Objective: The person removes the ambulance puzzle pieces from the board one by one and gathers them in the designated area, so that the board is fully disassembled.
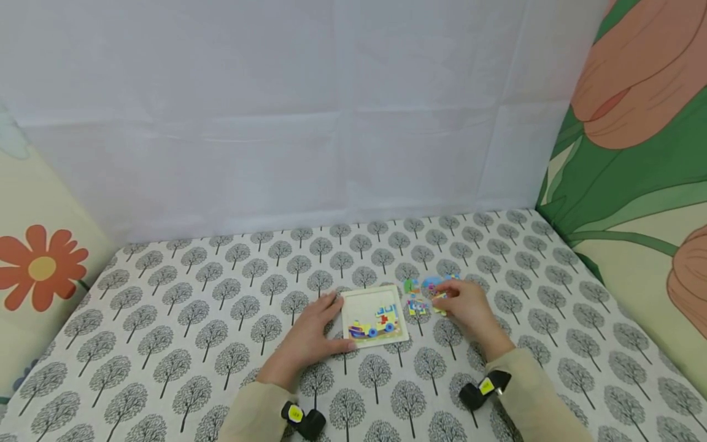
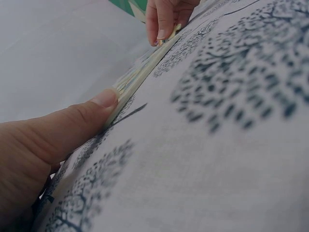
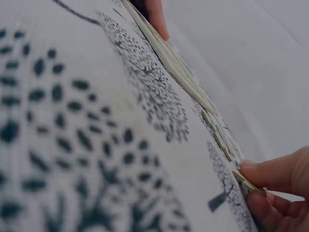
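Observation:
In the head view a square puzzle tray (image 1: 359, 301) lies on the cloth, with joined puzzle pieces (image 1: 375, 328) showing a vehicle along its lower and right part. My left hand (image 1: 309, 331) holds the tray's left side, fingers at the upper left corner and thumb on the lower edge. That thumb (image 2: 91, 111) presses the rim in the left wrist view. To the tray's right, my right hand (image 1: 469, 307) pinches a yellowish puzzle piece (image 1: 439, 305) between thumb and fingers. In the right wrist view this piece (image 3: 246, 181) is tilted, close to the cloth.
Several loose pieces lie between tray and right hand, among them a green one (image 1: 411, 286), a blue one (image 1: 431, 285) and a multicoloured one (image 1: 417, 307). The table wears a tree-print cloth (image 1: 221, 344). Behind it hangs a white sheet (image 1: 248, 123); flowered panels (image 1: 635, 184) flank the sides.

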A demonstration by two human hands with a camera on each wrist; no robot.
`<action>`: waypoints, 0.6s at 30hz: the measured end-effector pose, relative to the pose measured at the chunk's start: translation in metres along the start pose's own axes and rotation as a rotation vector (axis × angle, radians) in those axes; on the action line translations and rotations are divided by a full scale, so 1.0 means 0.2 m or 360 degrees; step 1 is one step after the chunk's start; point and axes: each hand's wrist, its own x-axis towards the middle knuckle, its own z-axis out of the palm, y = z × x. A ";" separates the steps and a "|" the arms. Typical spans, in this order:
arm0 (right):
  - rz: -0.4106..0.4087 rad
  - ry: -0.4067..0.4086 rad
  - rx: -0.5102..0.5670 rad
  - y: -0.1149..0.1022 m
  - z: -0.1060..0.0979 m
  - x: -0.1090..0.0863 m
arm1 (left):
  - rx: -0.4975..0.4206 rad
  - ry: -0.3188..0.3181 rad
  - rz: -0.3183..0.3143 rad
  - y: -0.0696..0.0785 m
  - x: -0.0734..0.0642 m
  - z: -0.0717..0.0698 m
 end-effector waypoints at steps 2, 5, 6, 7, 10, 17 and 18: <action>-0.0019 0.0027 -0.0122 -0.01 0.00 0.00 | -0.0002 0.0003 -0.0002 0.00 0.00 0.00; -0.0025 0.0053 -0.0245 -0.02 0.01 0.01 | -0.0003 0.0002 -0.0007 0.00 0.00 0.00; -0.0026 0.0060 -0.0278 -0.02 0.02 0.01 | -0.0002 0.0002 -0.0008 0.00 0.00 0.00; -0.0029 0.0071 -0.0311 -0.02 0.02 0.01 | -0.0003 0.0001 -0.0012 0.00 0.00 0.00; -0.0030 0.0095 -0.0358 -0.03 0.02 0.01 | -0.0009 -0.0002 -0.0013 0.00 0.00 0.00; -0.0052 0.0125 -0.0368 -0.03 0.02 0.00 | -0.0030 0.0000 -0.0010 0.01 -0.01 0.00; -0.0051 0.0125 -0.0366 -0.03 0.02 0.00 | -0.0028 0.0000 -0.0011 0.01 -0.01 0.00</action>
